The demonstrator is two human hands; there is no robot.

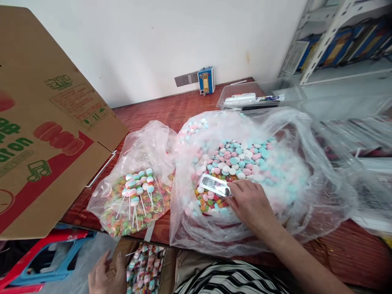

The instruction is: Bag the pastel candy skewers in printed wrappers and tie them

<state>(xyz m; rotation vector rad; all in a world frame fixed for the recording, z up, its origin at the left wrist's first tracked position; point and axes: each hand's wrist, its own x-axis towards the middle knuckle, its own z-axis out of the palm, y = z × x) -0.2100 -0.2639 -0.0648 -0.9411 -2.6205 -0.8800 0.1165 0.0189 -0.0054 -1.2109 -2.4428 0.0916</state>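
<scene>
My right hand (249, 204) reaches into a large clear plastic bag (294, 196) of pastel pink, blue and white candies (239, 157). Its fingers pinch a small clear packet with a printed label (213, 184), held over ring-shaped candies at the bag's near side. My left hand (105, 275) hovers low at the bottom edge, fingers apart, beside a box of wrapped lollipops (143, 269). A smaller clear bag (137, 192) to the left holds colourful ring candies with several lollipops (137, 192) lying on top.
A big cardboard box flap (45, 122) leans at the left. A clear plastic tray (260, 96) with small items sits at the back, near a wall socket (186, 78) and a blue device (206, 80). Metal shelving (337, 36) stands right. A red and blue stool (45, 257) is below left.
</scene>
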